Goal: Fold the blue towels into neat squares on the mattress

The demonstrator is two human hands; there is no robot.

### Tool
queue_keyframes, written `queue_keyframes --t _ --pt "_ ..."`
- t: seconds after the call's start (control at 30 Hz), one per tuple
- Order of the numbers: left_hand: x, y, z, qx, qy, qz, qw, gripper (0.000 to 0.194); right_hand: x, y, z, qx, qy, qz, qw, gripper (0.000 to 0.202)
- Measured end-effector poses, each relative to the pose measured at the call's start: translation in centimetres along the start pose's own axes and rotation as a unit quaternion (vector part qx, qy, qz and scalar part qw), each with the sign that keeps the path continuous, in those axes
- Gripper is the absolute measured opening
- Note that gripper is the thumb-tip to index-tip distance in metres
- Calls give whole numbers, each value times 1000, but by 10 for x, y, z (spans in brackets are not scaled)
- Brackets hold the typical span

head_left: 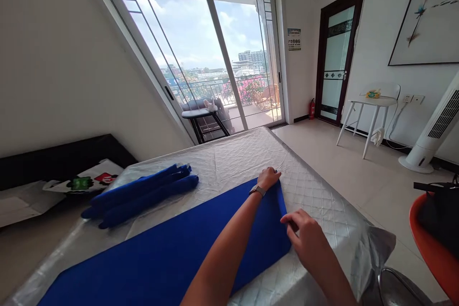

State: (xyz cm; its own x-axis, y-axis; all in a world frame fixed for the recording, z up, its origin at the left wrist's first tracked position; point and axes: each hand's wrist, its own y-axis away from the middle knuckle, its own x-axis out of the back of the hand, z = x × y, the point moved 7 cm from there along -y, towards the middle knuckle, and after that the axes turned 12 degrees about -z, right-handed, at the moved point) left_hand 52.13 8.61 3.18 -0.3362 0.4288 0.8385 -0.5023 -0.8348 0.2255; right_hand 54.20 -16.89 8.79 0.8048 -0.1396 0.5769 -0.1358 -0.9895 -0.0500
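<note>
Flat blue fabric sheet [161,246] is pinched at 1 corner by the left grip [268,179]; right grip [306,235] is half-curled, hold unclear; creases could be caused by uneven pulling.

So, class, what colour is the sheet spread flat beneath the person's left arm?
The sheet is deep blue, seen best in the head view.

A pale, quilted, flat-topped mattress [304,184] under wrinkled, shiny plastic film [371,248] carries a long, flat blue fabric-like sheet [172,248], spread across its near side with a narrow strip [281,197] turned up at the right end, and, beyond it at left, slim blue rolls [150,204] lying together.
</note>
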Motion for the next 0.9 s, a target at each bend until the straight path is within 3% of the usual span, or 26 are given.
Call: queue_keyframes --t 0.2,0.37,0.5,0.73,0.9 --pt "48 35 -49 -31 117 70 990 13 -44 6 -41 92 -15 -36 995 31" --pt "95 95 -123 -61 210 121 968 20 -95 22 -78 195 -28 -105 975 29" --pt "136 151 -189 -118 282 170 937 30 -152 27 -105 244 -5 -158 957 31" --pt "204 241 -305 -22 202 233 951 28 -265 23 -185 339 79 -233 908 33" --pt "234 286 -371 63 164 245 953 32 -333 24 -247 375 130 -265 879 27"
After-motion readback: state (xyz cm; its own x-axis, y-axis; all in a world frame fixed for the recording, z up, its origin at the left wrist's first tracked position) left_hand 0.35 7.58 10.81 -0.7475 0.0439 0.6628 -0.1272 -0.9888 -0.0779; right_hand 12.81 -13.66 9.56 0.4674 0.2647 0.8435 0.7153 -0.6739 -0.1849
